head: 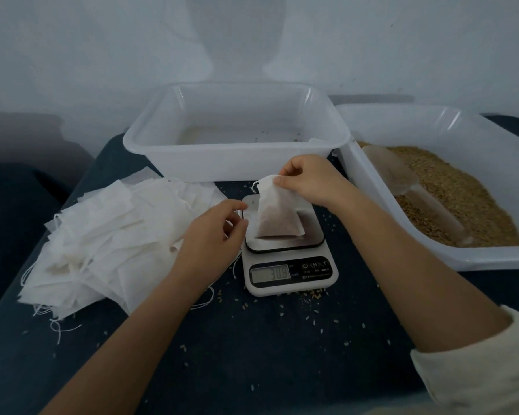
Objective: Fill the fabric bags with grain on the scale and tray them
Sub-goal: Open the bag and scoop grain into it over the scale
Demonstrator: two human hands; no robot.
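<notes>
While the right hand (307,181) pinches the top of the one filled bag (274,212) standing on the scale (285,253), the left hand (213,235) hovers beside it, fingers loosely curled and holding nothing. Two white tubs sit behind: one (234,163) nearly bare, the other (432,223) holding grain (462,202) and one scoop (402,181). A heap of flat bags (111,241) crowds the left; open cloth (252,354) lies in front.

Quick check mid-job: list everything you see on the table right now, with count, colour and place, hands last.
filled bag: one, white, grain inside, standing on the scale platform.
scale: one, white with steel top, centre; display lit, digits too blurry to read for certain.
empty bags: a large pile, white with strings, left of the scale.
empty tray: one, translucent white, behind the scale; a few stray grains inside.
grain tray: one, translucent white, right, holding brown grain.
scoop: one, clear plastic, lying on the grain.
loose grains: scattered on the dark blue cloth.
left hand: beside the scale, fingers loosely curled.
right hand: pinches the bag's top.
</notes>
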